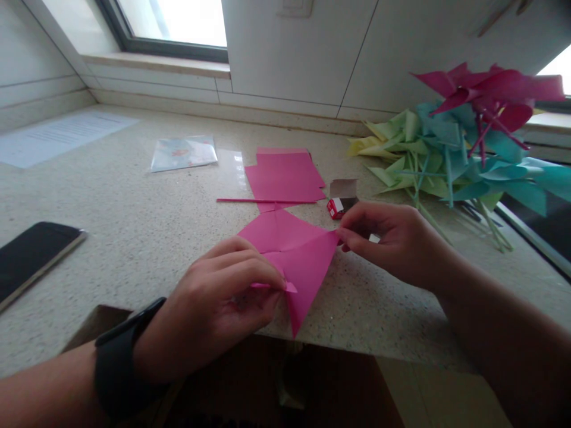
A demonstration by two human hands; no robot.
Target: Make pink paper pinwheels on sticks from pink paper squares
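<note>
A sheet of pink paper [303,252] with slits and creases lies near the counter's front edge. My left hand [236,291] pinches a folded-in point of it near the middle. My right hand [392,241] grips the sheet's right corner between thumb and fingers. One loose point of the paper hangs toward the front edge. Just behind, a thin pink stick [267,201] lies across a stack of pink paper sheets [283,172]. Beside my right fingers is a small open red box [336,208]; its contents are hidden.
Finished paper pinwheels in pink [491,89], blue [513,178] and yellow-green [397,137] are heaped at the right. A phone [38,255] lies at the left. Farther back are a printed sheet [62,137] and a clear plastic packet [184,153].
</note>
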